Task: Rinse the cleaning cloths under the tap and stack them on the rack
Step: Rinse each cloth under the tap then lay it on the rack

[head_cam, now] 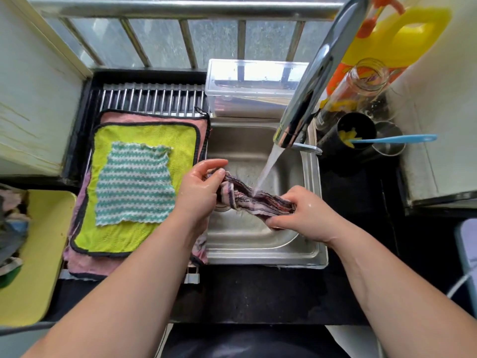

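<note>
Striped cloth (247, 197), twisted, is stretched over the steel sink (258, 260) at frame centre, directly under water running from the tap (317, 73). Left hand (201, 187) grips one end; right hand (307, 215) is clenched round the other. Left of the sink, a rack (154, 99) carries a stack: pink cloth (87, 264), yellow-green cloth (124, 236), teal-and-white cloth (134, 184) uppermost. Black worktop (258, 293) surrounds all; barred window (188, 42) along the top.

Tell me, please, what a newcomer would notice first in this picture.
First, over the sink, the left hand and the right hand grip a twisted striped cloth under the water running from the tap. Next, left of the sink, the bright yellow-green cloth stacked on the rack, with a teal-and-white cloth on top.
</note>
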